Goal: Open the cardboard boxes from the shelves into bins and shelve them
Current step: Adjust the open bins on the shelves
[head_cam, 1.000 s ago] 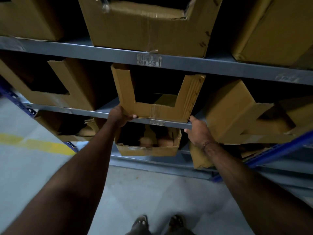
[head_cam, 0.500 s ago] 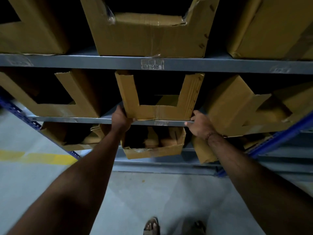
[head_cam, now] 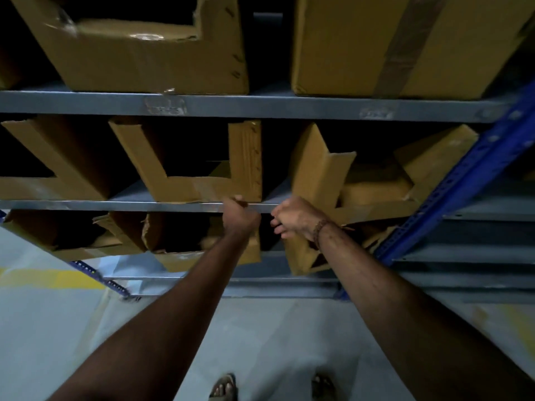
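- Both of my arms are stretched forward and up, forearms bare, converging toward centre frame.
- My left hand [head_cam: 241, 216] is at the end of a straight arm, fingers curled into a fist-like grip, knuckles facing me. It looks pinched on something thin at the fingertips, but I can't tell for sure what.
- My right hand [head_cam: 294, 217] sits just beside the left, close but not touching. Fingers point left, loosely bent and spread, holding nothing I can see.
- A beaded band [head_cam: 320, 232] is on the right wrist.
- My feet in sandals show at bottom edge.
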{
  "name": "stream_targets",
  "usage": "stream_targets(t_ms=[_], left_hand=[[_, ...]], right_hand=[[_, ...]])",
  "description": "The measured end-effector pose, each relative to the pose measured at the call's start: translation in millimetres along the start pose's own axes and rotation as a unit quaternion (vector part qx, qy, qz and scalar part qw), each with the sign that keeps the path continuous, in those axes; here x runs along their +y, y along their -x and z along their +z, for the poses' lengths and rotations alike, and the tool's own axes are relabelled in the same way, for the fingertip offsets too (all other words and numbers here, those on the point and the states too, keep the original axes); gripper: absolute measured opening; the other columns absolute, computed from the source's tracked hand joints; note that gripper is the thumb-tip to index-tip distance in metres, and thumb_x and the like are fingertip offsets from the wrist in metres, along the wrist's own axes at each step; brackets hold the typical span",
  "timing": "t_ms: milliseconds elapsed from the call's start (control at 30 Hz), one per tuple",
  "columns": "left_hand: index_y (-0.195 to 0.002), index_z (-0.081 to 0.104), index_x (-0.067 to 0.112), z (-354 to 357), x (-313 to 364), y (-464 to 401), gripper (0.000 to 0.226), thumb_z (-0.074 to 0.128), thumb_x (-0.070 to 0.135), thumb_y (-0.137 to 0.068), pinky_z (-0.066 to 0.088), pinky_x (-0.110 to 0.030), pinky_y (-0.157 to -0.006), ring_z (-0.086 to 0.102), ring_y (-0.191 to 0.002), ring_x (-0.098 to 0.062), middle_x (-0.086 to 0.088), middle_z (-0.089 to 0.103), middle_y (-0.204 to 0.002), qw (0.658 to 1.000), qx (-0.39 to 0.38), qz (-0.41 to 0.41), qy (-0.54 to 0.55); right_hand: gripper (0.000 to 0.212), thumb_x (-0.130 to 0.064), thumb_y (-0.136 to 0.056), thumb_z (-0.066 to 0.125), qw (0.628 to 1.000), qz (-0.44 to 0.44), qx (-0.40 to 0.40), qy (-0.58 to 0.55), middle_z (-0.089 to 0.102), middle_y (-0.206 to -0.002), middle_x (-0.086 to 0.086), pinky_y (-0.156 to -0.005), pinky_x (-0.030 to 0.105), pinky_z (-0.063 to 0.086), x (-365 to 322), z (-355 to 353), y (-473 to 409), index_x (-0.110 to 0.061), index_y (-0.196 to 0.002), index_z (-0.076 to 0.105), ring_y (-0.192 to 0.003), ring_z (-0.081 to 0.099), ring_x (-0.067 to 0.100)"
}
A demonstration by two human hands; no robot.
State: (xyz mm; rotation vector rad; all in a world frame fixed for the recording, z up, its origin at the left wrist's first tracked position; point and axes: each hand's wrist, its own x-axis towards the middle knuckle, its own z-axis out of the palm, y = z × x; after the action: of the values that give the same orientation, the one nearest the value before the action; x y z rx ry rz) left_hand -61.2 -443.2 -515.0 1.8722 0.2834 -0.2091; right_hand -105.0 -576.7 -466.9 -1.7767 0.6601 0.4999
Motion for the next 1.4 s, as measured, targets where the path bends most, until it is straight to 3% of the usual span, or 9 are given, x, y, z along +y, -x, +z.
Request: stream_targets(t_ms=[167,233,400,500,633,767,900,1033,1400], left_hand=[[-0.159,0.026,0.019,62,10,35,0.116,0.092,-0.003,-0.066,0.052,-0.052,-0.107,0.047,-0.140,-0.030,-0.008,0.043,-0.156,0.976,-0.184,0.075,-0.093],[-0.163,0.017,0.024,78,13,43,0.138,0.103,0.014,-0.054,0.047,-0.055,-0.112,0.041,-0.146,-0.028,-0.003,0.040,-0.158,0.964,-0.214,0.105,-0.117],[-0.156,0.033,0.021,106,14,54,0.108,0.097,0.021,-0.069,0.055,-0.040,-0.099,0.052,-0.135,-0.023,-0.002,0.054,-0.147,0.971,-0.143,0.162,-0.103],[-0.151,0.045,0.021,103,18,51,0.086,0.091,0.023,-0.079,0.049,-0.021,-0.082,0.056,-0.124,-0.016,0.002,0.061,-0.137,0.967,-0.123,0.173,-0.140],[-0.141,0.054,0.022,94,18,39,0.067,0.087,0.025,-0.083,0.048,-0.034,-0.090,0.058,-0.117,-0.014,0.003,0.065,-0.133,0.961,-0.108,0.170,-0.190],[-0.143,0.053,0.018,88,18,14,0.062,0.082,0.019,-0.088,0.050,-0.038,-0.099,0.060,-0.126,-0.021,-0.002,0.065,-0.137,0.966,-0.087,0.146,-0.193],[-0.147,0.047,0.018,86,24,-4,0.068,0.082,0.019,-0.088,0.051,-0.047,-0.107,0.057,-0.133,-0.024,-0.004,0.063,-0.140,0.964,-0.092,0.149,-0.201],[-0.149,0.045,0.015,114,25,1,0.066,0.079,0.020,-0.091,0.049,-0.033,-0.093,0.061,-0.126,-0.024,-0.007,0.064,-0.138,0.949,-0.112,0.184,-0.230],[-0.142,0.053,0.014,118,23,-8,0.060,0.082,0.018,-0.089,0.047,-0.031,-0.097,0.060,-0.130,-0.026,-0.008,0.065,-0.138,0.946,-0.101,0.188,-0.244]], right_hand=[[0.018,-0.020,-0.109,0.053,0.975,0.089,-0.100,0.179,0.069,-0.107,0.008,-0.086,0.041,0.063,62,-76,36,-0.011,-0.119,0.065,-0.101,0.069,0.024],[0.028,-0.037,-0.107,0.059,0.975,0.124,-0.031,0.181,0.071,-0.110,0.010,-0.087,0.039,0.059,90,-120,44,-0.011,-0.115,0.066,-0.100,0.069,0.027],[0.069,-0.029,-0.091,0.082,0.897,-0.008,0.432,0.096,0.058,-0.135,0.014,-0.076,0.038,0.053,140,-207,29,-0.005,-0.143,0.044,-0.113,0.065,0.036],[0.095,-0.036,-0.078,0.092,0.906,-0.108,0.393,0.114,0.047,-0.152,0.012,-0.100,0.049,0.057,157,-223,1,-0.010,-0.151,0.037,-0.133,0.056,0.035],[0.117,-0.048,-0.066,0.098,0.934,-0.122,0.321,0.102,0.055,-0.149,0.014,-0.108,0.051,0.054,162,-233,-21,-0.010,-0.154,0.032,-0.137,0.055,0.034],[0.086,-0.046,-0.074,0.094,0.915,-0.161,0.337,0.154,0.064,-0.127,0.016,-0.093,0.045,0.057,163,-213,-25,-0.012,-0.133,0.042,-0.118,0.061,0.038],[0.081,-0.048,-0.079,0.089,0.906,-0.175,0.343,0.173,0.062,-0.126,0.019,-0.091,0.049,0.059,159,-199,-32,-0.013,-0.133,0.041,-0.114,0.062,0.039],[0.083,-0.043,-0.087,0.085,0.904,-0.157,0.367,0.153,0.061,-0.131,0.023,-0.092,0.049,0.058,157,-236,-42,-0.005,-0.146,0.041,-0.119,0.061,0.042],[0.067,-0.043,-0.085,0.086,0.883,-0.171,0.397,0.181,0.067,-0.116,0.025,-0.076,0.040,0.052,163,-238,-51,-0.002,-0.126,0.051,-0.106,0.065,0.042]])
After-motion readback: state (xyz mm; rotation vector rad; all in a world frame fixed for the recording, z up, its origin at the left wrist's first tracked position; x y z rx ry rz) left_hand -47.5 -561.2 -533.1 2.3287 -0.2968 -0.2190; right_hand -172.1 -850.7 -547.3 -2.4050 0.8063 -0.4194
